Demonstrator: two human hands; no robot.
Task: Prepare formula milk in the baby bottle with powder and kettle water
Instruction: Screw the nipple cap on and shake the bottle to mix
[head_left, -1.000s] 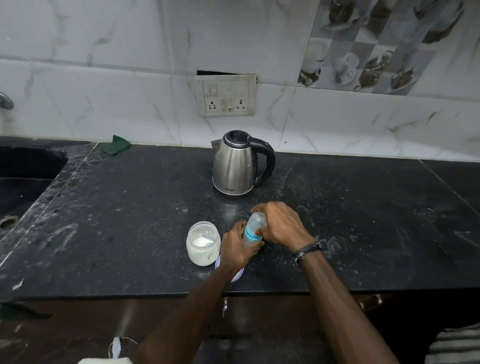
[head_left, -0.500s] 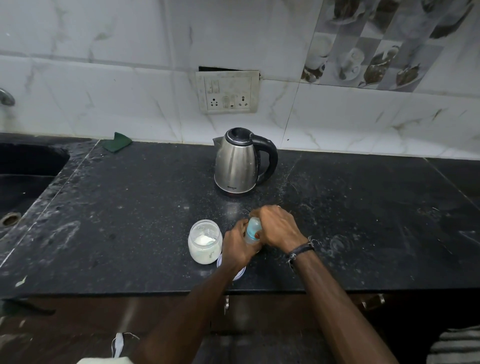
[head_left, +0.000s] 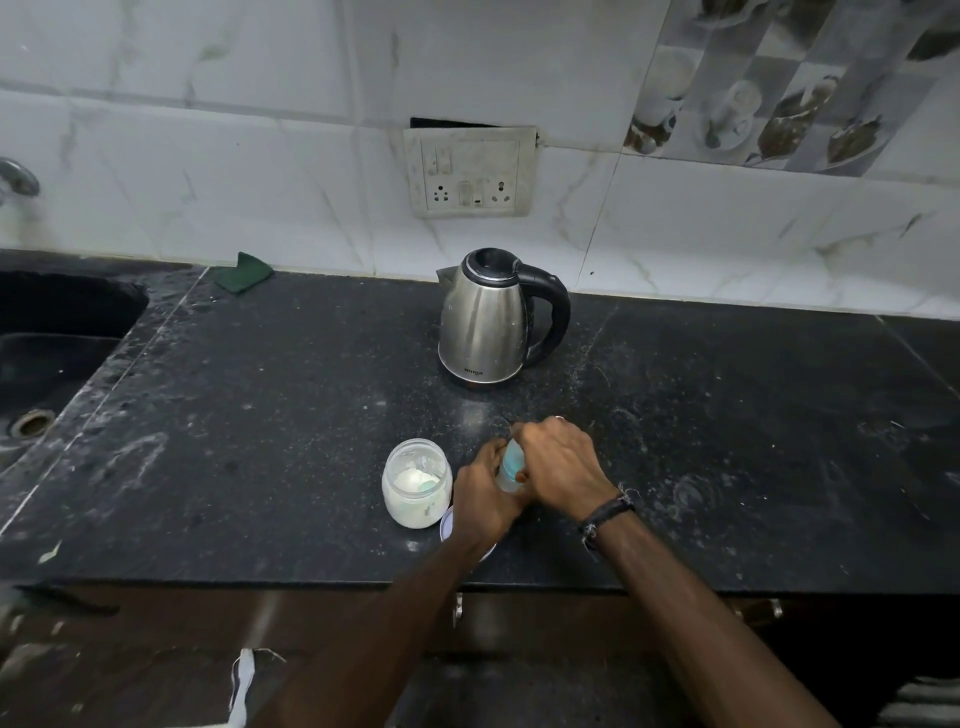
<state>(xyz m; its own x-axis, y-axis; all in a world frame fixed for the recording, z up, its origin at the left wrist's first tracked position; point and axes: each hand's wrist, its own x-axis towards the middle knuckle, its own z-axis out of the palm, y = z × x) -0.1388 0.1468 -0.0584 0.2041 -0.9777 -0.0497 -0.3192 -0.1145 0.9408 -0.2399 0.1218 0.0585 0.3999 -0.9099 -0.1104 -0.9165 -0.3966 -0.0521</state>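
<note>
A small baby bottle (head_left: 509, 470) with a blue collar stands on the black counter (head_left: 260, 415), mostly hidden by my hands. My left hand (head_left: 485, 493) wraps its lower body. My right hand (head_left: 558, 467) covers and grips its top. An open glass jar (head_left: 415, 483) with white powder and a scoop inside sits just left of my left hand. A steel kettle (head_left: 485, 322) with a black handle stands behind, lid shut.
A white lid (head_left: 447, 525) lies under my left wrist near the counter's front edge. A dark sink (head_left: 47, 338) lies at the far left, a green cloth (head_left: 243, 278) by the wall. A wall socket (head_left: 470, 171) sits above the kettle.
My right hand has closed down over the bottle's top, hiding the clear cap that showed earlier. The left hand keeps its hold on the bottle's body.
</note>
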